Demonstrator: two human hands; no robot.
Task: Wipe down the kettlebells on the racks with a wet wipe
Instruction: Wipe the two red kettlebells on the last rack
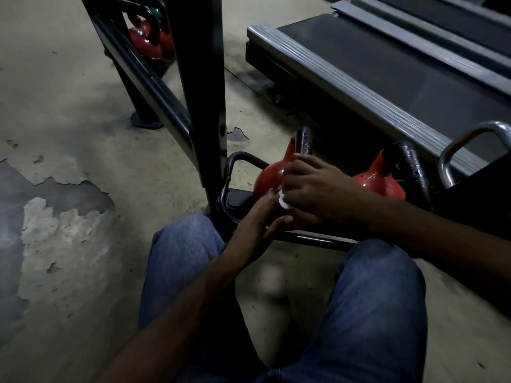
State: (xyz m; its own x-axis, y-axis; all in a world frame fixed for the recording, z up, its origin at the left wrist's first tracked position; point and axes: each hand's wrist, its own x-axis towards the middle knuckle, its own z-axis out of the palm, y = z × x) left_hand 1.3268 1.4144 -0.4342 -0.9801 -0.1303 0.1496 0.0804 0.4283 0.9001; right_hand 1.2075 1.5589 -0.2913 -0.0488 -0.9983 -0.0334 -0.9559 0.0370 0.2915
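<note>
I crouch at the low shelf of the rack (pixel 312 239), knees in blue jeans (pixel 370 299) either side. My right hand (pixel 312 189) presses a white wipe (pixel 283 201) against the red kettlebell (pixel 269 178), fingers curled over the wipe. My left hand (pixel 262 219) lies flat against the kettlebell's lower side at its 7 o'clock, fingers together and straight. A second red kettlebell (pixel 381 179) sits at 3 o'clock, just beside. A treadmill (pixel 373 64) stands behind.
</note>
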